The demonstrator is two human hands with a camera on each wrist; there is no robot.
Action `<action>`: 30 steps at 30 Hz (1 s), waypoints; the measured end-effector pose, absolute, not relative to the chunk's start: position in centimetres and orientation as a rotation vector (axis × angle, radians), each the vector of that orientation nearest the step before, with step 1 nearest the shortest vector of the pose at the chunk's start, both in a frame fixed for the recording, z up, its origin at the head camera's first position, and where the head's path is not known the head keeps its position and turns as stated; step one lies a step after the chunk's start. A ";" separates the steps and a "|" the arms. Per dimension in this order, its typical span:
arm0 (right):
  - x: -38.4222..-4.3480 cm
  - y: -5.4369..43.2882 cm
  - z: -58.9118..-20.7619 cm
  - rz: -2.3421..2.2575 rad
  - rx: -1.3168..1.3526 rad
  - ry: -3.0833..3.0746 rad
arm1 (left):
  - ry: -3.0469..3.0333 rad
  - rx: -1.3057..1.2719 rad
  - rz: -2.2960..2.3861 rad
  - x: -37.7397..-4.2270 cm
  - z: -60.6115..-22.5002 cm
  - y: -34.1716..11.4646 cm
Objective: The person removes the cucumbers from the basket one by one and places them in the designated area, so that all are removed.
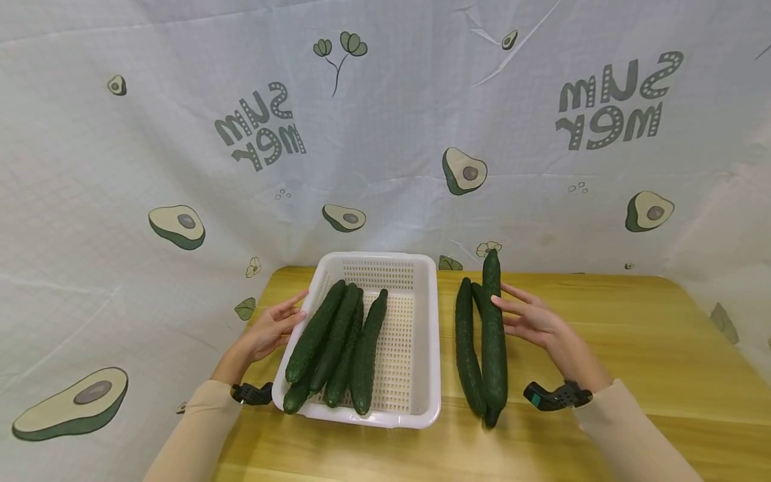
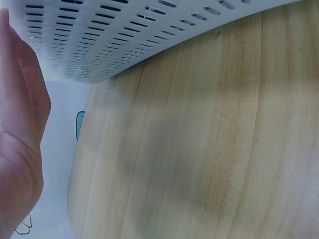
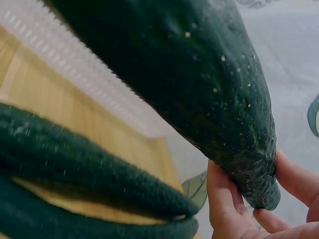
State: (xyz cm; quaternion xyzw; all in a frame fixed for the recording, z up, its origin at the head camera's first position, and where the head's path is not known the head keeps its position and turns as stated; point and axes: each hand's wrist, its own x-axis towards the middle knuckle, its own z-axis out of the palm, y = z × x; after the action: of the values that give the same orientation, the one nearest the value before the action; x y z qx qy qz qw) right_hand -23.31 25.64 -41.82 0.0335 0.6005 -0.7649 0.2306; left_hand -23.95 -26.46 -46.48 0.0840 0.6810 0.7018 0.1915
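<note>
My right hand (image 1: pixel 536 321) grips a long dark-green cucumber (image 1: pixel 494 348) near its far end, thumb on one side and fingers on the other in the right wrist view. This cucumber is raised above two others on the table: a curved cucumber (image 1: pixel 465 341) and one mostly hidden beneath it. In the middle stands a white plastic basket (image 1: pixel 436 348) with slotted walls. Several cucumbers (image 1: pixel 352 348) lie lengthwise in its left half. Against the basket's left wall, my left hand (image 1: pixel 274 329) rests with its fingers extended; the left wrist view shows it beside the slotted side.
Everything stands on a wooden table (image 1: pixel 602 355) with rounded far corners. A pale cloth (image 1: pixel 385 120) printed with avocados and lettering hangs behind it and on the left. Black bands (image 1: pixel 557 396) are around both wrists.
</note>
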 end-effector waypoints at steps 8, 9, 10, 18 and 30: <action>-23.1 27.6 -42.9 -2.086 0.128 1.673 | 1.904 0.224 1.980 -23.9 -46.4 -26.4; -23.0 27.8 -43.1 -2.085 0.135 1.674 | 1.902 0.220 1.980 -23.8 -46.4 -26.4; -23.0 28.0 -43.2 -2.083 0.138 1.676 | 1.900 0.219 1.981 -23.8 -46.3 -26.4; -22.9 29.4 -44.2 -2.069 0.191 1.709 | 1.899 0.224 1.981 -23.7 -46.2 -26.4; -23.0 30.4 -45.7 -2.023 0.264 1.804 | 1.915 0.217 1.977 -23.7 -46.2 -26.3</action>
State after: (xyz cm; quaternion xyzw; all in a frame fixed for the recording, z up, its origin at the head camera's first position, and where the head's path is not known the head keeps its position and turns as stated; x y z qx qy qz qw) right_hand -23.00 30.43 -45.73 0.0947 0.6480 -0.7267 0.2075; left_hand -23.72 -26.31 -46.16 0.0772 0.6810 0.7032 0.1890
